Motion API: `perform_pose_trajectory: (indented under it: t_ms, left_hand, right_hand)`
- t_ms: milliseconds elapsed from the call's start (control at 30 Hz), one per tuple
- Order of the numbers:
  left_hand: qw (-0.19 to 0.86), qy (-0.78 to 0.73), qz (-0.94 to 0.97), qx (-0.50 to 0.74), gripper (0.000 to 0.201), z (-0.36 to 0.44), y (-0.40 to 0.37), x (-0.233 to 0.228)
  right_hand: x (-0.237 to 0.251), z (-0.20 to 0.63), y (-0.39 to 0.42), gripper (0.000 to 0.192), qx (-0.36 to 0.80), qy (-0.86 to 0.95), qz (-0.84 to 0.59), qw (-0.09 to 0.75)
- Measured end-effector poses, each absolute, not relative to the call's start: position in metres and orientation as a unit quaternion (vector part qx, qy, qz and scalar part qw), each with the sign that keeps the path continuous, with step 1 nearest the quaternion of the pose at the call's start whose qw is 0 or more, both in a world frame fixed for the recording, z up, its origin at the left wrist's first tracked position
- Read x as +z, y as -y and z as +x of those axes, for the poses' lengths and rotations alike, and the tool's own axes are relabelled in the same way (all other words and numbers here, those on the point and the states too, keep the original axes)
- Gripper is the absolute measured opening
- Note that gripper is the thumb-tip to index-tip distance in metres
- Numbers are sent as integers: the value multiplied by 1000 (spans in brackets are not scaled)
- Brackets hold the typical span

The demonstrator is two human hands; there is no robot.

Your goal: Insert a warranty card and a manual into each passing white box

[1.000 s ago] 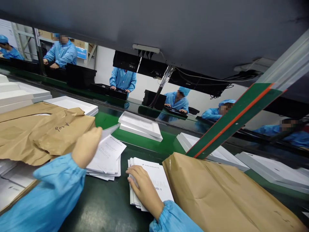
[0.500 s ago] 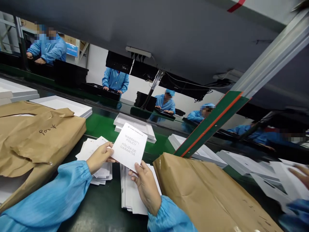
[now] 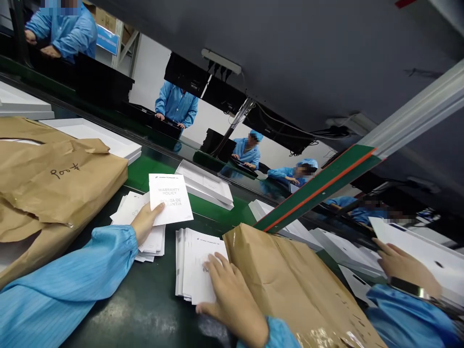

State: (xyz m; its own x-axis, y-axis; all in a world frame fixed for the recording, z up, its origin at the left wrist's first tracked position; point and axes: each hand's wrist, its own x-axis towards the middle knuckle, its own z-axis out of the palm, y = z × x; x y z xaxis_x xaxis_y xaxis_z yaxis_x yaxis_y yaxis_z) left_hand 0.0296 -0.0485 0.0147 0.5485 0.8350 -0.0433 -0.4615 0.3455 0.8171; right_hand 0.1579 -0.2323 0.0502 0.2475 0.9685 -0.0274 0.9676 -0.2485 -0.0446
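My left hand (image 3: pixel 145 221) holds a white warranty policy leaflet (image 3: pixel 169 198) by its lower left corner, lifted above a loose pile of the same leaflets (image 3: pixel 139 227) on the dark table. My right hand (image 3: pixel 232 299) lies flat, fingers spread, on a second stack of white booklets (image 3: pixel 194 263) next to a brown paper package (image 3: pixel 290 285).
A crumpled brown paper package (image 3: pixel 54 183) lies at the left. White flat boxes (image 3: pixel 208 183) ride the green conveyor (image 3: pixel 145 176) behind. A co-worker's hand (image 3: pixel 402 266) grips a white box (image 3: pixel 427 251) at the right. More workers in blue stand beyond the belt.
My right hand let go of the warranty leaflet and dropped onto the booklet stack. My left hand now holds the leaflet alone. A co-worker's hand came into view at right.
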Motion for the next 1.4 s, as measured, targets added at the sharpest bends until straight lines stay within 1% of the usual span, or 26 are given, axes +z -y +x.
perform_pose_trajectory:
  t_ms: [67,133,267,333,367,400,433,500,567,600,667,700,767,833,900,967,1033,1067,1133,1200,1233,1267,1300,1367,1400]
  left_hand:
    - [781,-221,404,420,37,30,49,13]
    - [779,-215,411,421,39,31,49,11]
    - [770,-209,433,420,44,31,47,7]
    - [764,-209,439,424,45,31,46,5]
    - [763,-208,441,425,46,32,46,5]
    - [764,-205,441,424,47,32,46,5]
    - [765,-200,442,423,47,32,46,5]
    - [765,-187,449,423,48,32,46,5]
    - [763,-182,455,422,48,32,46,7]
    - [763,-182,456,421,48,32,46,7]
    - [771,-177,453,412,48,31,47,9]
    - [778,-170,450,405,48,31,47,11]
    - [790,-150,444,395,48,30,48,13]
    - [790,-125,446,401,48,29,49,14]
    - [780,-101,458,415,47,30,49,14]
    - [768,-94,474,421,47,31,49,13]
    - [753,-113,489,425,46,32,48,11]
    - [743,-126,498,429,45,33,49,11]
    - [724,-148,515,434,44,34,49,9]
    - [712,-153,530,434,45,34,50,8]
    - [708,-150,537,434,45,34,50,7]
    - [705,-145,543,433,45,34,50,7]
    - [702,-138,549,432,46,33,50,6]
    - [696,-130,557,434,45,33,50,6]
    - [694,-128,559,435,45,33,50,5]
  right_hand:
    - [42,150,240,62,2,600,-799,-50]
    - [42,150,245,51,14,599,-798,-57]
    - [58,167,248,26,121,622,-773,20]
    - [67,179,248,21,164,620,-764,72]
    - [70,185,248,23,161,611,-768,109]
    - [74,191,247,26,133,590,-781,157]
    - [77,195,246,28,81,559,-798,212]
    - [84,201,239,29,-72,481,-813,322]
    - [88,200,227,25,-230,459,-765,388]
    - [88,196,218,25,-288,491,-720,396]
    - [83,182,200,31,-348,604,-621,358]
    - [78,175,190,35,-344,666,-582,314]
    - [61,160,173,40,-311,735,-557,228]
    - [43,152,160,39,-297,755,-562,159]
    - [30,151,154,39,-304,759,-561,129]
    - [24,155,151,39,-303,765,-555,120]
    - [25,161,151,39,-270,776,-556,127]
    - [27,165,152,39,-246,772,-567,148]
    - [31,172,153,44,-186,727,-617,238]
    - [34,179,155,53,-101,624,-681,370]
    - [35,181,156,57,-37,568,-702,428]
    - [36,184,157,59,47,525,-709,468]
    - [36,185,158,57,142,494,-704,489]
    - [35,185,159,47,312,467,-666,491]
    - [34,184,159,42,364,463,-646,486]
